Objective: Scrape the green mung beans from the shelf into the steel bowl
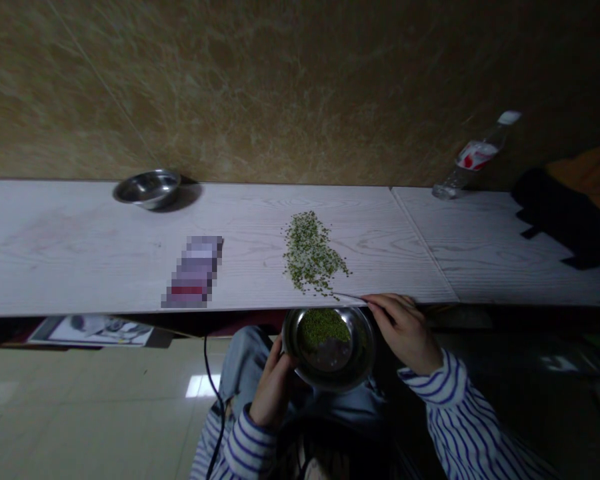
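Observation:
My left hand (273, 387) grips the rim of a steel bowl (363, 360) held just below the table's near edge; green beans (323, 327) fill its far side. My right hand (405, 330) is closed in a pinch on a thin metal tool, probably tweezers (347, 297), whose tip rests at the table edge by the pile. A heap of green beans mixed with pale grains (310, 253) lies on the white table (80, 247) just beyond the bowl.
An empty steel bowl (147, 188) stands at the table's far left edge. A blurred flat object (194, 271) lies left of the pile. A plastic water bottle (475, 157) stands at the far right, beside dark and orange cloth (575, 207). A cable (215, 400) hangs below.

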A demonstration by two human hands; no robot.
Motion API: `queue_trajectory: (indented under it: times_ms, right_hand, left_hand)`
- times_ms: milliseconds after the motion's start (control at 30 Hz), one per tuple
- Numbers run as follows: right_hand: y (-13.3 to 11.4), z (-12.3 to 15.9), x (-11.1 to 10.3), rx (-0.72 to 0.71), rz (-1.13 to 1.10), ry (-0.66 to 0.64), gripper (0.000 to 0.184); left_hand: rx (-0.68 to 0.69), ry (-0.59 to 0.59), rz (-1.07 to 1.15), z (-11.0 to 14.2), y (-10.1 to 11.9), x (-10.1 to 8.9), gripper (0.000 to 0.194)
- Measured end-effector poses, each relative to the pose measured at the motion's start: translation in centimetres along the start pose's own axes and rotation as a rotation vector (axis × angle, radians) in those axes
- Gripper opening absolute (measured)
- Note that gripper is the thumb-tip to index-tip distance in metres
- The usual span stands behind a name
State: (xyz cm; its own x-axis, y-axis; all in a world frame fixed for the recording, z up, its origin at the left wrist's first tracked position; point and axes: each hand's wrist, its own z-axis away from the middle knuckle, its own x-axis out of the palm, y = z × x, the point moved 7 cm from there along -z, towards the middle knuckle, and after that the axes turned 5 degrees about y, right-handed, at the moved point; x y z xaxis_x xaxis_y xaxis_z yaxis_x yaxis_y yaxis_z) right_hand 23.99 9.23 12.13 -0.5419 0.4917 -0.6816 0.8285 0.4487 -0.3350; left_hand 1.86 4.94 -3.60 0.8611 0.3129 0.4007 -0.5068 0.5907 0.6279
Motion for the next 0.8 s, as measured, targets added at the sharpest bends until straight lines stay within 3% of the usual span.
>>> queue_trajectory:
  times_ms: [533, 800]
  right_hand:
    - [0.5, -0.5, 0.4, 0.038, 0.011, 0.040, 0.018]
    - [-0.1, -0.7, 1.2, 0.039, -0.030, -0.009, 0.019]
  left_hand:
    - [0.011, 0.026, -0.022, -0.3, 0.0, -0.5, 0.085]
    - [0.006, 0.006, -0.014, 0.5, 1.0, 0.2, 0.085]
